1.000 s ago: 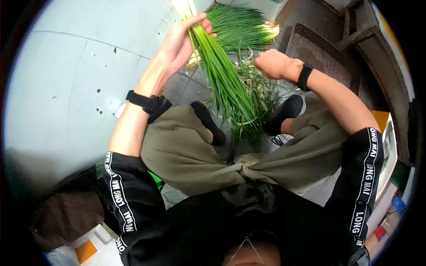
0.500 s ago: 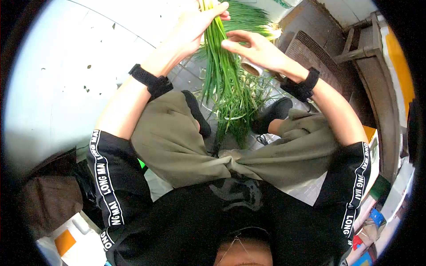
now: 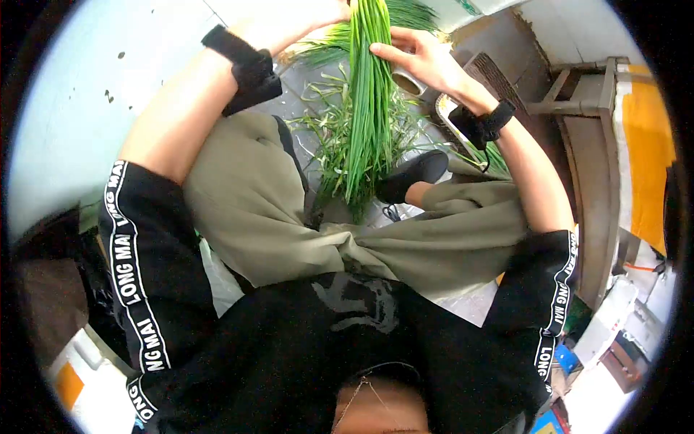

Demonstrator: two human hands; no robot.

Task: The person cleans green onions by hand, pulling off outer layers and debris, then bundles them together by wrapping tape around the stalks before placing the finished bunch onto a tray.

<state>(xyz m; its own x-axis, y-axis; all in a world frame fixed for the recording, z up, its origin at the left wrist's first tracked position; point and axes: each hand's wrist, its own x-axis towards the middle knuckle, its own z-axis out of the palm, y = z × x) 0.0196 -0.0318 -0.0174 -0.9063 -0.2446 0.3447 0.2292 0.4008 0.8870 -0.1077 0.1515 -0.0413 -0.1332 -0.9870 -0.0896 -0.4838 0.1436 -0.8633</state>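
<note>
A bunch of long green onions (image 3: 369,108) hangs upright in front of me, its leaf tips pointing down towards the floor. My left hand (image 3: 334,11) is at the top edge of the view, closed around the upper end of the bunch; part of the hand is cut off. My right hand (image 3: 428,61) grips the bunch from the right, thumb in front and fingers behind it. Below, a heap of loose trimmed leaves (image 3: 325,145) lies on the floor. More green onions (image 3: 410,14) lie behind the bunch. Beside my right hand is a pale hollow roll (image 3: 409,82).
My legs in olive trousers (image 3: 249,195) and a dark shoe (image 3: 413,176) frame the heap. A white panel (image 3: 144,65) fills the left. On the right stand a wooden stool-like frame (image 3: 578,105) and a woven brown piece (image 3: 495,79).
My right hand has closed on the bunch, where it was loosely beside it. The bunch hangs straighter and further right in view. My left hand has moved up towards the top edge.
</note>
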